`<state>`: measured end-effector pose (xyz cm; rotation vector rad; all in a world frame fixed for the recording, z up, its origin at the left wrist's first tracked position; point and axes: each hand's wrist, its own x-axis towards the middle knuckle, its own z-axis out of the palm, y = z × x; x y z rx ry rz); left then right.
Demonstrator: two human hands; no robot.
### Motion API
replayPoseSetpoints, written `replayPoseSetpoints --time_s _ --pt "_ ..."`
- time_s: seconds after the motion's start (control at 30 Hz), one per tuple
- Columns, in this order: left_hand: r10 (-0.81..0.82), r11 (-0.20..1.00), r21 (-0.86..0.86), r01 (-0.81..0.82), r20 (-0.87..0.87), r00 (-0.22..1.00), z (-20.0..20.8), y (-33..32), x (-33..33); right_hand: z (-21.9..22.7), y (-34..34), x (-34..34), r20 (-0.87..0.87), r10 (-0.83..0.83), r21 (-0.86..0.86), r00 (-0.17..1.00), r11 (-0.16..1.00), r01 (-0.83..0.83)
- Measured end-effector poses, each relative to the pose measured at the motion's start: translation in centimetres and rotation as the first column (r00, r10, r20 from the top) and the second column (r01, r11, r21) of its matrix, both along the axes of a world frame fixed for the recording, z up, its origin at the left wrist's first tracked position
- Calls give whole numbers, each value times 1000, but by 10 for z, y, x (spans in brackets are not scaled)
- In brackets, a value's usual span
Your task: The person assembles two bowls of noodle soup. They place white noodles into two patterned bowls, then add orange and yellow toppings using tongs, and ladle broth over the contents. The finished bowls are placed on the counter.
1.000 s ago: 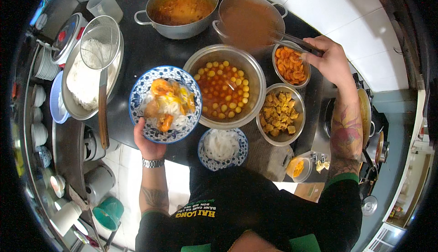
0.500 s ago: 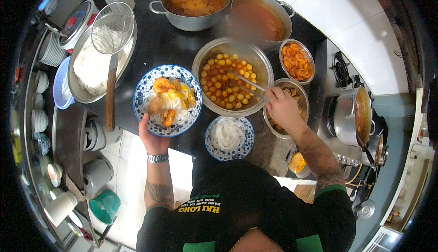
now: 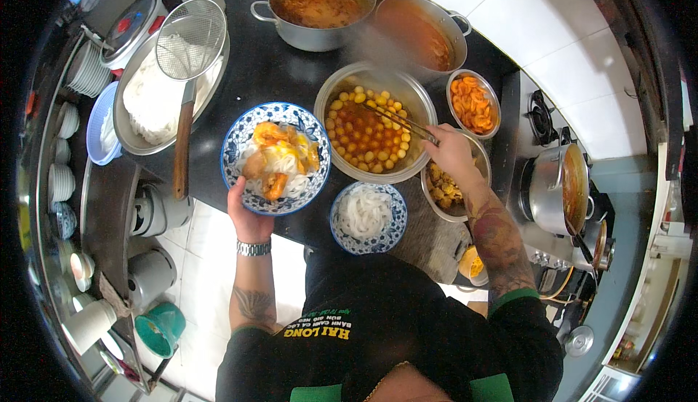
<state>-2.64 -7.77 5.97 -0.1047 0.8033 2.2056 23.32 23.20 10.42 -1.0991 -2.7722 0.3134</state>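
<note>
Pinching slim metal tongs (image 3: pixel 407 125), the right hand (image 3: pixel 452 153) is at the right rim of a wide steel bowl (image 3: pixel 421 104) of red broth and round yellow balls, tips inside. The left hand (image 3: pixel 251 217) grips a blue-and-white patterned bowl (image 3: pixel 231 147) of white noodles over the black surface's (image 3: pixel 265 74) near edge, fingers mostly hidden underneath. Upside-down yellow and white lettering (image 3: pixel 331 333) marks the black shirt (image 3: pixel 414 293). Steam blurs a grey metal pot (image 3: pixel 458 45); the right wrist partly covers a smaller steel bowl (image 3: pixel 483 162) of brown chunks.

Blu/wht bowl (image 3: pixel 232 147) w/ noodles (image 3: pixel 286 163), tongs (image 3: pixel 406 122) slanted into pot (image 3: pixel 369 74)
</note>
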Motion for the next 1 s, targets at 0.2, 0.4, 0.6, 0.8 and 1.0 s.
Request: replayPoseSetpoints --time_s 0.2,0.4,0.6,0.8,1.0 --pt "-33 999 23 34 -56 998 3 9 -3 44 -2 19 -173 -70 -172 982 984 40" --pt "-122 992 22 124 -65 990 9 28 -3 124 -38 32 -321 9 -299 947 948 -111" --pt "-189 976 94 195 -67 980 19 45 8 149 -71 32 -355 116 -359 928 899 -250" --pt "-180 978 100 184 -44 983 24 43 10 145 -51 37 -367 -93 -288 926 957 -18" --pt "-126 990 48 130 -81 989 14 32 2 87 -38 32 196 57 129 979 988 -83"
